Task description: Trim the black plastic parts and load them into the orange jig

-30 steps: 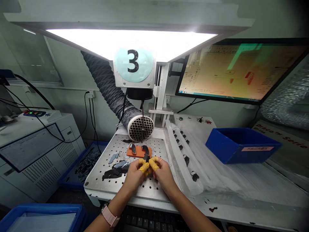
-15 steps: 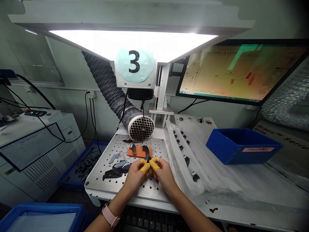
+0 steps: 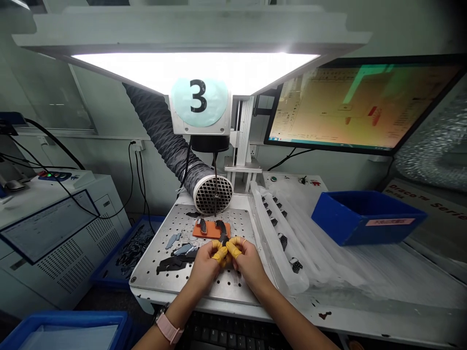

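Observation:
Both my hands meet over the front of the perforated metal plate (image 3: 237, 289), with yellow finger cots on several fingertips. My left hand (image 3: 207, 262) and my right hand (image 3: 245, 255) pinch a small black curved piece (image 3: 224, 237) between them; its lower end is hidden by my fingers. Just beyond them lies an orange block (image 3: 210, 230), with a small black-and-silver part (image 3: 202, 225) standing on its left side. Left of my left hand are black flat scraps (image 3: 171, 264) and grey-blue film pieces (image 3: 185, 249).
Small black patterned parts (image 3: 282, 240) sit in rows on white foam strips (image 3: 292, 282) at right. A blue bin (image 3: 343, 228) stands on the foam. Above the plate hang a machine head (image 3: 209, 142) and a gridded hose mouth (image 3: 213, 194). A keyboard (image 3: 226, 335) lies below my wrists.
My camera view has shifted slightly. Both hands keep their pinch on the black curved piece in nearly the same spot.

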`<action>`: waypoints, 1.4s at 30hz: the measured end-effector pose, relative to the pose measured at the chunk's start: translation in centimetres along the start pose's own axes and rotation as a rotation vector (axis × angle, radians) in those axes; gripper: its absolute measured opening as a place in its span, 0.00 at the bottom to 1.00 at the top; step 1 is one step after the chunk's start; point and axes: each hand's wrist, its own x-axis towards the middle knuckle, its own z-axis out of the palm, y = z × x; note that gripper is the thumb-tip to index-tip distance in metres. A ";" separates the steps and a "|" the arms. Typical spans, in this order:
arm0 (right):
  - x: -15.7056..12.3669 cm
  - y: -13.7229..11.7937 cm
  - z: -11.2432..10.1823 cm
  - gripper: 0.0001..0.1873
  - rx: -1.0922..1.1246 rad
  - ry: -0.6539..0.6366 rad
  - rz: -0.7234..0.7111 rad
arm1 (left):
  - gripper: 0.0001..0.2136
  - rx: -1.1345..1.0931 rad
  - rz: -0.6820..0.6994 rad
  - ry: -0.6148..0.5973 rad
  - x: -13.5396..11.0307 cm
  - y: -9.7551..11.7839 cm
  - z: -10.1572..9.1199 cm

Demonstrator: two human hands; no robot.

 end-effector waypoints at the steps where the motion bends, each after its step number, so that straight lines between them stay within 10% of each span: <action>1: 0.0 0.0 0.0 0.09 0.003 0.004 0.002 | 0.06 0.010 0.004 0.003 0.0 -0.1 -0.1; 16: 0.0 0.4 -0.3 0.07 -0.002 0.099 -0.089 | 0.03 0.258 0.040 0.055 -0.1 -0.2 0.0; 23: 0.0 0.2 -0.6 0.06 -0.004 0.170 -0.090 | 0.11 0.798 -0.021 0.027 0.4 3.7 -2.8; 28: -0.1 0.0 -0.7 0.05 0.010 0.149 -0.048 | 0.07 1.466 0.004 0.207 4.5 7.0 -4.8; 42: 0.2 0.3 -0.6 0.06 -0.025 0.126 -0.058 | 0.15 1.598 -0.192 0.494 8.4 4.9 -3.1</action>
